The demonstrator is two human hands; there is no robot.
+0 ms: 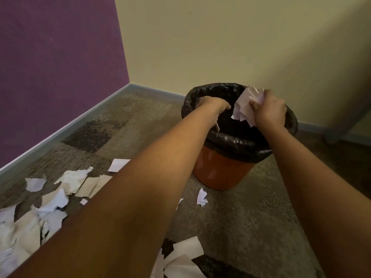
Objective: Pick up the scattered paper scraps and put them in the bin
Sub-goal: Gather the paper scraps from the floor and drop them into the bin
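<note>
**Bin, two hands, paper on carpet**

Orange bin (pixel 220 171) with black liner (pixel 239 140), standing on the carpet (pixel 251 213) near the cream wall (pixel 220 47). My right hand (pixel 270 112) is over its mouth, gripping a wad of paper scraps (pixel 244 106). My left hand (pixel 213 105) dips inside the rim, fingertips hidden. Loose scraps (pixel 50 199) lie at my left, and one small piece (pixel 201 197) lies beside the bin's base.

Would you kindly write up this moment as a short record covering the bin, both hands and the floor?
bin: round orange plastic bin with black bag liner, upright on carpet
right hand: grips a bunch of white paper scraps over the opening
left hand: reaches into the opening, fingers hidden
floor: loose white scraps heaped at left, one by the bin's base, more near the bottom edge
</note>
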